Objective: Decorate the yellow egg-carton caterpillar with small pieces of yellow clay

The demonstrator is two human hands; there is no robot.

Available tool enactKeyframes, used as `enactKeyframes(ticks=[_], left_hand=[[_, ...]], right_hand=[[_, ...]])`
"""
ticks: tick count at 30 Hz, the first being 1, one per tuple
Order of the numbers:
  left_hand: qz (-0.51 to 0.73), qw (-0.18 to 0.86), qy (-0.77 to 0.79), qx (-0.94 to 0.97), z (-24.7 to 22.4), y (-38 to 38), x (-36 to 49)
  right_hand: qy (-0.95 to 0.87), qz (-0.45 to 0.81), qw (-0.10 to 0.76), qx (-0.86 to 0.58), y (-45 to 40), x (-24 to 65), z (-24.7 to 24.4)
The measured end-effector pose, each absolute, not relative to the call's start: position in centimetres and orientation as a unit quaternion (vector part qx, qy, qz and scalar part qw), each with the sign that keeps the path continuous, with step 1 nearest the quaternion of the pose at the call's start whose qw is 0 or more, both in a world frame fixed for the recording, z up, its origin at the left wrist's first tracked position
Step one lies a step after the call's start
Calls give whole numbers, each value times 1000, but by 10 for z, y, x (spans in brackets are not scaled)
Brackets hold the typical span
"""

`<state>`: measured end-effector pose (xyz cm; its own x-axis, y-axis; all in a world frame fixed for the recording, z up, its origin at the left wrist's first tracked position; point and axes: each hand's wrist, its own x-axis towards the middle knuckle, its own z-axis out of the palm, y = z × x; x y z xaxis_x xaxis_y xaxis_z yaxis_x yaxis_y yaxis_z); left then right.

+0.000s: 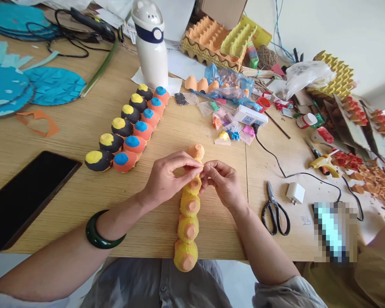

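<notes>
My left hand (171, 173) and my right hand (223, 179) meet above a strip of egg-carton cups (189, 231). Thumb and forefinger of each are closed in a pinch on one small piece of yellow clay (202, 167). The strip runs lengthwise towards me, its near end at the table's front edge. Yellow covers the sides of its nearer cups, with orange tops bare; the farthest cup (196, 150) looks mostly orange. My fingers hide part of the strip. To the left lie a black cup strip with yellow tops (122, 126) and an orange one with blue tops (141, 128).
A black phone (28, 196) lies at left, black scissors (274, 209) at right. Beyond are a white bottle (150, 51), a power strip (250, 115), clay packets (234, 136), egg trays (211, 42) and a glue gun (325, 164). Another person's sleeve (372, 273) shows at lower right.
</notes>
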<state>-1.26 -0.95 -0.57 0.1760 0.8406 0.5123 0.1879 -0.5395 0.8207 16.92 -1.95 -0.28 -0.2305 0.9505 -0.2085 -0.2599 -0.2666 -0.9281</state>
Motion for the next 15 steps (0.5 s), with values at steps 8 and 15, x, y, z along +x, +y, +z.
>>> enactKeyframes(ticks=[8,15], left_hand=[[504,446,456,583,-14,7,-23],[497,519,480,503,-28,14,-21]], right_hand=[[-309,635,525,-474,-2,183,-20],[-303,663,479,-489,-1,185,-9]])
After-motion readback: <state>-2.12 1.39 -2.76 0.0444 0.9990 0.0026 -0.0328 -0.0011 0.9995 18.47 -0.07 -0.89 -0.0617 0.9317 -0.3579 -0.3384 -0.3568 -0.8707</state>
